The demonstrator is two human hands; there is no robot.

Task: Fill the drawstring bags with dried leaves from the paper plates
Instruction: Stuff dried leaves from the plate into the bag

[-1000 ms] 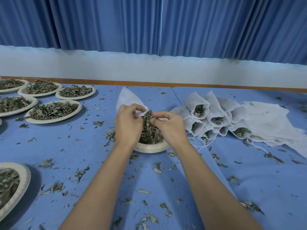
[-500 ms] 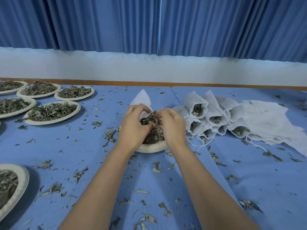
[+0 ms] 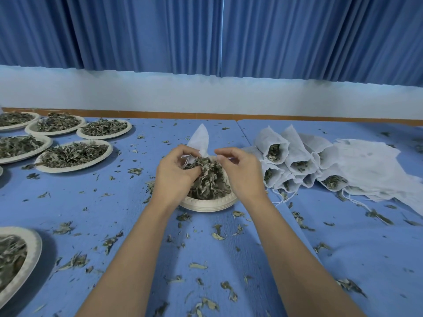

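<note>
Pleated blue curtains (image 3: 160, 30) hang behind a desk (image 3: 114, 213) covered in rough blue fabric strewn with leaf crumbs. At its middle sits an embossed-rim paper plate (image 3: 208, 205) heaped with curled, grey-green dried leaves (image 3: 210, 184). Just behind that plate a thin white drawstring bag (image 3: 201, 140) stands up in a soft point. The left hand (image 3: 176, 175) curls into the heap, gripping a clump at the bag's mouth. The right hand (image 3: 242, 172) is over the plate's right side with its fingers bent; whether it pinches anything I cannot tell. Right of the plate lie the filled bags (image 3: 286, 161), leaves showing in their open mouths.
</note>
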